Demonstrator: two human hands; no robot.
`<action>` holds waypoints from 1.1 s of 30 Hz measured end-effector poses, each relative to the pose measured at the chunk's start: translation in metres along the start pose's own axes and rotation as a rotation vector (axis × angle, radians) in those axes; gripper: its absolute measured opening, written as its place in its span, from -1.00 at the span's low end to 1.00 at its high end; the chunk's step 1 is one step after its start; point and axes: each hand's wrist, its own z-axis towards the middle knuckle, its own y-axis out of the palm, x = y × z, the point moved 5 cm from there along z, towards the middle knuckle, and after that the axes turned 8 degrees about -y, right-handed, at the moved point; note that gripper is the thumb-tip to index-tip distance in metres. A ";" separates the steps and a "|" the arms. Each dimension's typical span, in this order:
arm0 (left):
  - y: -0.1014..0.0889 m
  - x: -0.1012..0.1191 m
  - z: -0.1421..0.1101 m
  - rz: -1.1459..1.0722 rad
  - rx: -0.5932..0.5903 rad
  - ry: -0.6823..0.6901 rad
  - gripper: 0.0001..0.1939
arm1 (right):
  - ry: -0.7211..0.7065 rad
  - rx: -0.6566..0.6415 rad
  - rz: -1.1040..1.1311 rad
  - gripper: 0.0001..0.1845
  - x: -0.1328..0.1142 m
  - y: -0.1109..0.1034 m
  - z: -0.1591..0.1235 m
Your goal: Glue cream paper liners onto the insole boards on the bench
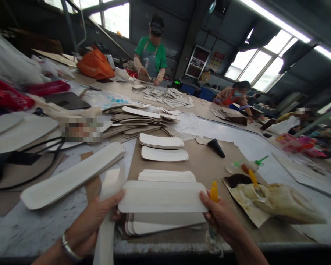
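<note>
left hand (pixel 92 219) gripping the left end of a white panel (pixel 162 198) and a strip (pixel 105 228), right hand (pixel 223 217) gripping the panel's right end and a yellow handle (pixel 214 192), panel above a near stack (pixel 168 228), bottle (pixel 289 202) at right, black cone (pixel 216 148) farther off, far person in green (pixel 153 55)

The bench (pixel 9 235) is viewed from head height, forward and downward (left hand (pixel 89 218) and right hand (pixel 221 214) caught close).
</note>
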 end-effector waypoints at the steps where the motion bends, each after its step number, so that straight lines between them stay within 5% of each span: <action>1: 0.004 0.004 0.004 -0.014 -0.045 -0.002 -0.64 | -0.010 -0.001 -0.042 -0.49 -0.006 -0.001 0.007; 5: 0.012 0.015 0.022 -0.034 -0.132 0.031 -0.62 | -0.027 0.008 -0.185 -0.46 -0.019 -0.005 0.035; 11: 0.017 0.020 0.037 -0.033 -0.090 0.000 -0.59 | -0.005 0.023 -0.332 -0.49 -0.023 -0.007 0.059; 17: 0.026 0.028 0.054 0.182 -0.050 0.039 -0.69 | -0.068 0.013 -0.578 -0.61 -0.035 -0.014 0.084; 23: 0.028 0.025 0.080 0.464 0.027 0.129 -0.70 | -0.193 0.019 -1.074 -0.76 -0.020 -0.020 0.109; 29: 0.015 0.034 0.067 0.560 0.167 0.178 -0.67 | -0.239 0.151 -1.304 -0.73 -0.031 -0.036 0.098; 33: 0.001 0.015 0.040 0.432 0.123 0.082 -0.62 | -0.400 0.241 -1.029 -0.52 -0.064 -0.037 0.055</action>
